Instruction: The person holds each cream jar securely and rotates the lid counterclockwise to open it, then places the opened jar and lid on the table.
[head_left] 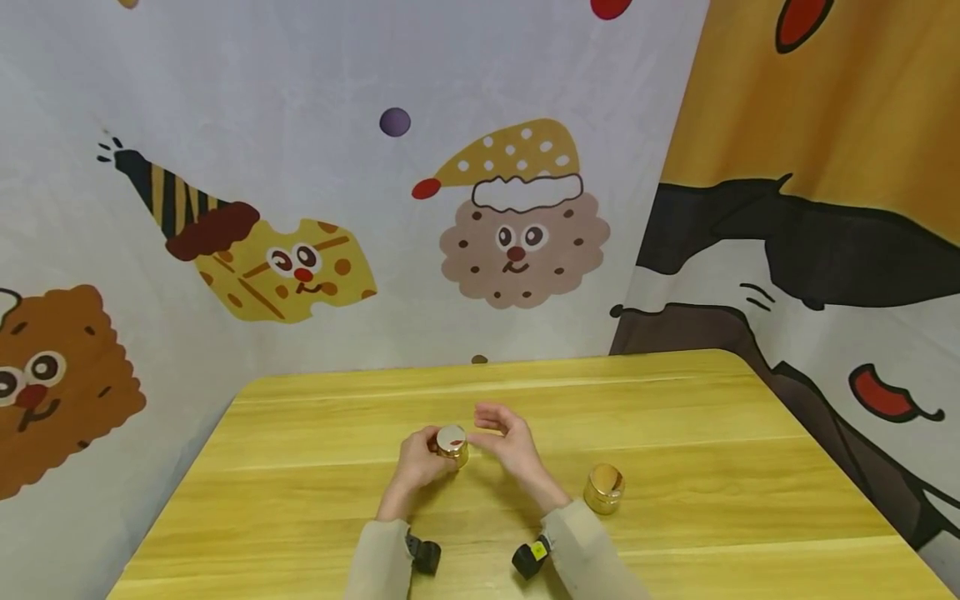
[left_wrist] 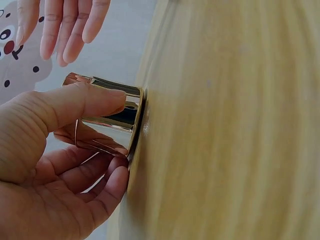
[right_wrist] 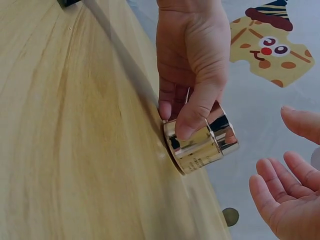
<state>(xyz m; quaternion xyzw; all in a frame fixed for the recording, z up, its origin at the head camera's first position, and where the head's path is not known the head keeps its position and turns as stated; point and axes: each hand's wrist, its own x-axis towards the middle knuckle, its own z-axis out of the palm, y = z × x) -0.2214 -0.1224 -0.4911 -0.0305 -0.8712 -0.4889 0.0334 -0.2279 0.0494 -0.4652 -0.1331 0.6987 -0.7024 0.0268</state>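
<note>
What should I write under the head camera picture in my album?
Left hand grips a gold jar, right hand open beside it, a second jar farther right on the table.

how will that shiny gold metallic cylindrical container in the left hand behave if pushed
The gold container is probably slippery, given its mirror finish. It seems stiff, undented under the left thumb. Its stubby shape suggests sliding over tipping.

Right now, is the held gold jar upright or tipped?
Upright: the gold jar has its round top facing upward in the head view.
</note>
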